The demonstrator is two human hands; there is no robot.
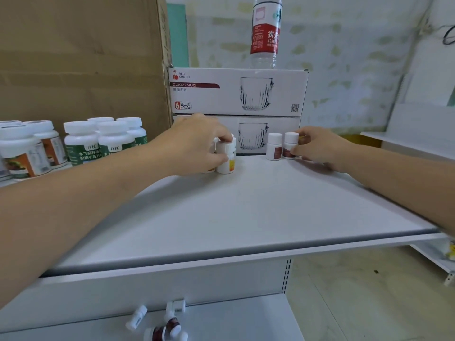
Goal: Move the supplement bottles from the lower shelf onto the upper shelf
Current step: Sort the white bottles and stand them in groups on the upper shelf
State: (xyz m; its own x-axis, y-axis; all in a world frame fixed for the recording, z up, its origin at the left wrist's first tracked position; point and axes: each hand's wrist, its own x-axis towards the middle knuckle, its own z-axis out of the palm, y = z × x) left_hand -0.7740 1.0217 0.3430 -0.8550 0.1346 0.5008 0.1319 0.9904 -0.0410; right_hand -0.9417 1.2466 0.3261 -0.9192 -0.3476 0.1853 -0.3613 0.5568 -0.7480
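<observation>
On the upper shelf point(258, 210), far back, my left hand point(197, 143) grips a small white supplement bottle with a yellow label point(227, 159); another bottle is partly hidden behind it. My right hand point(317, 146) holds a white bottle with a dark red label point(290, 146), which stands on the shelf beside a matching bottle point(274, 146). Several small white bottles point(162, 323) lie on their sides on the lower shelf point(234, 323) at the bottom of the view.
Two stacked glass-mug boxes point(236, 92) stand behind the bottles, with a water bottle point(266, 30) on top. Larger white-capped jars point(81, 143) crowd the shelf's left side before a big cardboard box point(73, 57). A white shelf unit point(418, 134) is at the right.
</observation>
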